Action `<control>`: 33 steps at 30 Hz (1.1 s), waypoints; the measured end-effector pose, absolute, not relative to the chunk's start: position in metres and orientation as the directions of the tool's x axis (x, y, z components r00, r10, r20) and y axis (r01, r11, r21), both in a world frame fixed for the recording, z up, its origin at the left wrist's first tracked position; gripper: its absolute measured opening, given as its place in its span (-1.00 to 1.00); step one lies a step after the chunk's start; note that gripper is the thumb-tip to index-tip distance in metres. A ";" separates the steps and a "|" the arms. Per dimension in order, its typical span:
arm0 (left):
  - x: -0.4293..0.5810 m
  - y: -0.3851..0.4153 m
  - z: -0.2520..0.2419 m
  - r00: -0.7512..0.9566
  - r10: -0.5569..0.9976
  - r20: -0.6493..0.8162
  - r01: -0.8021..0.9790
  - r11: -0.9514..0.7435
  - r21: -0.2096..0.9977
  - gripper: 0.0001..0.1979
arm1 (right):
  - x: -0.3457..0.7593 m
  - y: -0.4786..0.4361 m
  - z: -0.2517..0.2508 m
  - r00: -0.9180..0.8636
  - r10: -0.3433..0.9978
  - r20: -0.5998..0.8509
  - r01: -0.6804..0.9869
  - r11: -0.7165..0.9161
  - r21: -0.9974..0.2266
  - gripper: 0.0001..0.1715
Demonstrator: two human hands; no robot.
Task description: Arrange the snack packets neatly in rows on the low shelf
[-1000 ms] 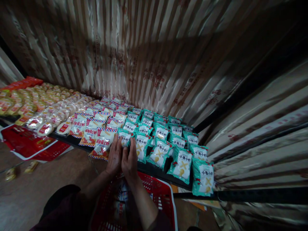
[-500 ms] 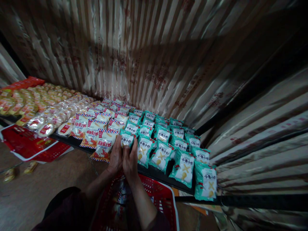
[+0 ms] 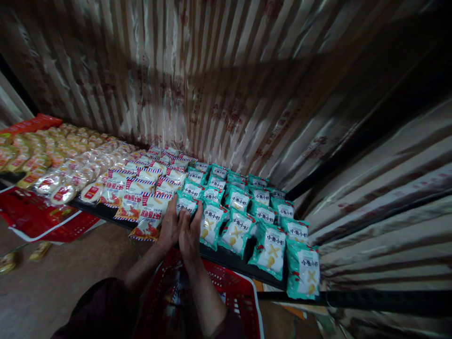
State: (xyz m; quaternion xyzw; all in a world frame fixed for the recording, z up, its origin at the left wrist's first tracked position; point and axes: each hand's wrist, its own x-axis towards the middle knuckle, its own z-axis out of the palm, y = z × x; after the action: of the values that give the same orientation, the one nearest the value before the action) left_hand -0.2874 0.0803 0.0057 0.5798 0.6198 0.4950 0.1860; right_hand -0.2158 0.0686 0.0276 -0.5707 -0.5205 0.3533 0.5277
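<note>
Sitting at the front edge of the black shelf (image 3: 226, 256), the teal snack packet (image 3: 186, 205) is clasped between the left hand (image 3: 168, 228) and the right hand (image 3: 189, 235), whose fingers lie nearly straight and pressed against its two sides rather than curled under it. It looks light and air-puffed, with slick, crinkly film and probably brittle pieces inside, so the flat sealed edges seem the safest hold, with gentle pressure. Its white panel reads 小鱼小虾, as do the matching teal packets (image 3: 270, 247) in overlapping rows to the right. Just to the left lie red, white and blue striped packets (image 3: 150, 217) with red characters too blurred to read, then clear-wrapped round cakes (image 3: 63, 193). A red basket (image 3: 233, 287) sits below the wrists.
</note>
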 end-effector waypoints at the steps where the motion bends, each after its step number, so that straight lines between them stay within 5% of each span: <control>1: -0.288 0.081 0.006 -0.261 0.903 0.342 0.541 -0.157 0.826 -0.39 | -0.216 0.069 0.028 0.207 0.968 0.142 0.220 0.095 -0.971 -0.17; 33: -0.288 0.087 -0.001 -0.197 0.895 0.400 0.564 -0.230 0.793 -0.34 | -0.214 0.076 0.028 0.199 0.963 0.182 0.263 0.126 -0.956 -0.18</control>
State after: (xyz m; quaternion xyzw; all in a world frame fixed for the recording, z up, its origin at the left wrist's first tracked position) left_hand -0.2876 0.0868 -0.0013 0.6108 0.5972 0.4919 0.1684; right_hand -0.2135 0.0758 0.0284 -0.5704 -0.5374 0.3339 0.5237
